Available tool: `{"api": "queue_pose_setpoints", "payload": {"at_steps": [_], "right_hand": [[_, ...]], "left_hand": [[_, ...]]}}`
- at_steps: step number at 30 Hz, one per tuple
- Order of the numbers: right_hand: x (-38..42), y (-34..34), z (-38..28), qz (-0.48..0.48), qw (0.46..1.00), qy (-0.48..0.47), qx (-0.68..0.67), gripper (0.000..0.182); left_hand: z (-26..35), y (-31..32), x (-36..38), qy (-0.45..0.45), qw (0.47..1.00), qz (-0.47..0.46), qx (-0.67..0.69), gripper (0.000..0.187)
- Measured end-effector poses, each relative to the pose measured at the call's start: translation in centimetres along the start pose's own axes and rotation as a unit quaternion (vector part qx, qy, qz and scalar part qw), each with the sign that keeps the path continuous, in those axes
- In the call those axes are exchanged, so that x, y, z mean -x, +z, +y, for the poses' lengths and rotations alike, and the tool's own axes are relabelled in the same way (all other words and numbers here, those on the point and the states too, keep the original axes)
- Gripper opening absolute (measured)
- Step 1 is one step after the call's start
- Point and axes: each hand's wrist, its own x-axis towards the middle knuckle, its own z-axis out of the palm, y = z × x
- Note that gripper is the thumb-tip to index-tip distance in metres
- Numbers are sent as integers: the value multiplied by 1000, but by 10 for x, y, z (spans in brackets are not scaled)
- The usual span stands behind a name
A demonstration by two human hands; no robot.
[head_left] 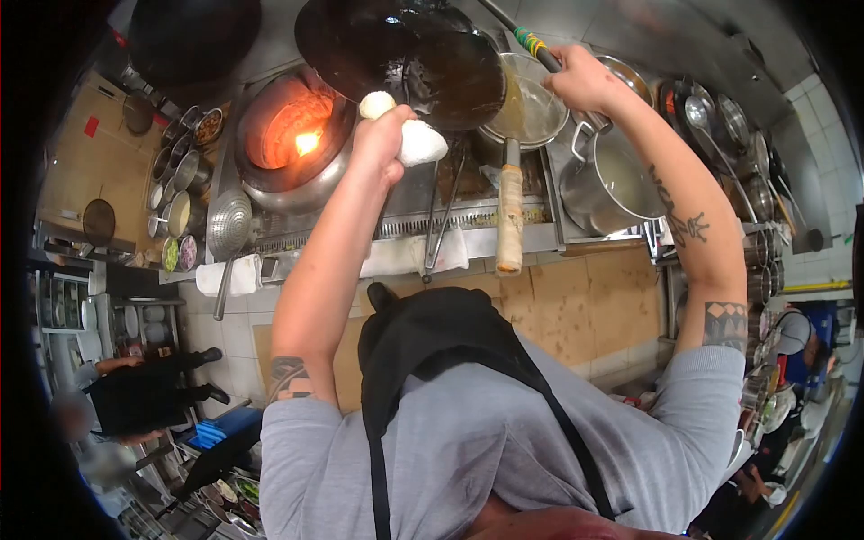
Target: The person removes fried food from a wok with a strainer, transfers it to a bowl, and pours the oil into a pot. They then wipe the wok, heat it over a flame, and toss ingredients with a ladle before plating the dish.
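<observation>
My left hand (380,144) is closed around a white cloth (419,144) at the near edge of a large dark wok (450,76). The wok is tilted, and its inside looks wet and shiny. My right hand (580,79) grips a long dark handle (540,52) with green and yellow bands; its far end runs out of view at the top. Left of the wok, an orange flame (307,142) burns in a round stove opening. A strainer (535,108) lies over a pot beside the wok, and a wrapped handle (509,216) points toward me.
A steel pot (616,184) stands at the right of the stove, with bowls beyond. A perforated ladle (229,223) and small ingredient containers (184,211) are at the left. One person in dark clothes (135,396) is at the lower left; others are at the lower right.
</observation>
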Motion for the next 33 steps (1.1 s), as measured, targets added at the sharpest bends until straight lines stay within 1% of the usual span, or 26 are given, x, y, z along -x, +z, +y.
{"api": "queue_pose_setpoints", "payload": {"at_steps": [3,6,11,14,17,18,21,23,24,25,27,29,31,33], "right_hand": [[0,3,3,21,1000,-17,-4,25],[2,1,1,4,1000,6,-8,25],[2,5,9,23,999,17,-42,25],[7,13,14,45,997,30,-64,26],[20,17,9,65,994,37,-74,27],[26,18,8,72,994,41,-77,28],[42,23,10,94,987,61,-112,26],[45,32,21,119,977,79,-156,19],[49,34,22,129,972,87,-177,17],[53,35,22,142,967,97,-186,18],[67,38,16,171,957,118,-200,20],[75,44,5,190,949,113,-226,21],[77,50,-11,213,943,116,-228,20],[74,58,-30,223,946,132,-197,24]], "left_hand": [[-1,1,-5,12,1000,-2,-20,15],[1,3,-11,20,999,-7,-45,15],[2,10,-14,40,997,-8,-67,13],[4,15,-9,71,994,-24,-77,13],[0,16,-27,80,986,-11,-148,16],[1,17,-26,100,981,-24,-165,17],[1,23,-26,159,961,-62,-219,21],[2,25,-28,203,941,-81,-258,25],[2,27,-33,232,914,-67,-326,31],[0,28,-35,254,900,-84,-343,38],[-7,30,-39,369,830,-59,-415,30],[-14,29,-41,417,795,-41,-438,43],[-5,24,-28,338,820,-93,-453,60],[-11,13,-25,364,832,-89,-409,59]]}}
